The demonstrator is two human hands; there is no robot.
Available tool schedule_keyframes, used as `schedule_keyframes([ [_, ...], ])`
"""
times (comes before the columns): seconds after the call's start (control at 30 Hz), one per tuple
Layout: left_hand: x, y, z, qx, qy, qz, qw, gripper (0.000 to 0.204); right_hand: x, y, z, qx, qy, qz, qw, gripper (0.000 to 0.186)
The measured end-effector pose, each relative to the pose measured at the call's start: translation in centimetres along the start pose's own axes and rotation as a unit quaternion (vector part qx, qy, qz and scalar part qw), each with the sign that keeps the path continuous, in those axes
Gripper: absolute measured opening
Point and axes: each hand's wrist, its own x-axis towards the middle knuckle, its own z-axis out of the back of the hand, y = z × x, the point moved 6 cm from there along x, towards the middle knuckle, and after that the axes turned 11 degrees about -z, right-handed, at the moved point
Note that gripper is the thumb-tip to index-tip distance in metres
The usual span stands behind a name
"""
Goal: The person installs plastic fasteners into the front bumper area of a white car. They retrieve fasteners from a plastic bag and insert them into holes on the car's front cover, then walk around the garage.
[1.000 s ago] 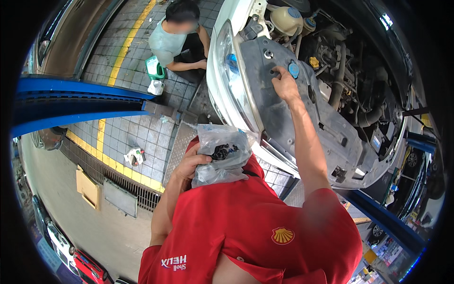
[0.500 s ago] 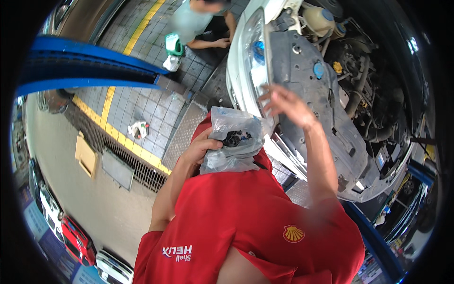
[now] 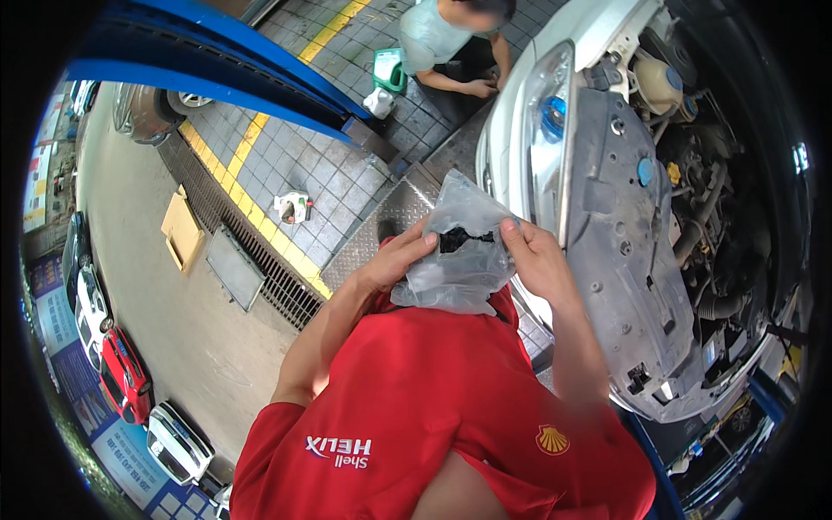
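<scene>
A cloudy, see-through plastic bag (image 3: 455,282) hangs in front of my red shirt, held between both hands. Small black parts (image 3: 459,239) lie inside it, seen through the bag's opening; their exact kind is too small to tell. My left hand (image 3: 403,258) pinches the bag's left edge with the thumb on top. Opposite it, my right hand (image 3: 530,256) grips the right edge, thumb up and fingers mostly hidden behind the plastic. Right beside my right hand is the grey radiator cover (image 3: 598,269) of a white car (image 3: 503,143) with its hood raised.
A co-worker (image 3: 446,52) crouches by the car's front, near a green jug (image 3: 389,71). A blue lift arm (image 3: 260,82) reaches in from the upper left. A white bottle (image 3: 293,207), a tan panel (image 3: 182,232) and a grey panel (image 3: 235,269) lie on the floor beside a drain grate (image 3: 282,299).
My right hand has come from above the car's front down to the bag and taken its right edge. The view has turned, shifting the surroundings rightward. My left hand still holds the bag.
</scene>
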Motion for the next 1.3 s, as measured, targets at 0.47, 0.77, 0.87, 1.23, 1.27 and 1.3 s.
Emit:
schedule_keyframes([
  [0.47, -9.3, -2.8, 17.1, 0.539, -0.16, -0.306, 0.768, 0.054, 8.2, -0.4, -23.0, 0.209, 0.088, -0.079, 0.971, 0.06],
  [0.77, -18.0, 4.2, 38.6, 0.531, -0.317, -0.219, 0.755, 0.025, 12.3, 0.1, -39.4, -0.074, 0.03, -0.006, 0.997, 0.057],
  [0.87, -18.3, 10.2, 48.4, 0.478, -0.368, -0.082, 0.793, 0.025, 12.0, -1.6, -41.7, -0.166, 0.029, -0.042, 0.985, 0.054],
  [1.23, -19.4, 26.3, 70.1, 0.413, -0.46, 0.177, 0.766, 0.031, 5.9, -17.7, -40.0, -0.284, 0.109, -0.267, 0.914, 0.043],
  [1.27, -19.3, 26.8, 71.2, 0.412, -0.462, 0.214, 0.756, 0.031, 5.5, -18.8, -39.6, -0.266, 0.103, -0.301, 0.91, 0.042],
  [1.3, -19.3, 27.1, 72.4, 0.395, -0.46, 0.229, 0.762, 0.032, 5.1, -20.0, -39.0, -0.256, 0.087, -0.356, 0.894, 0.042],
])
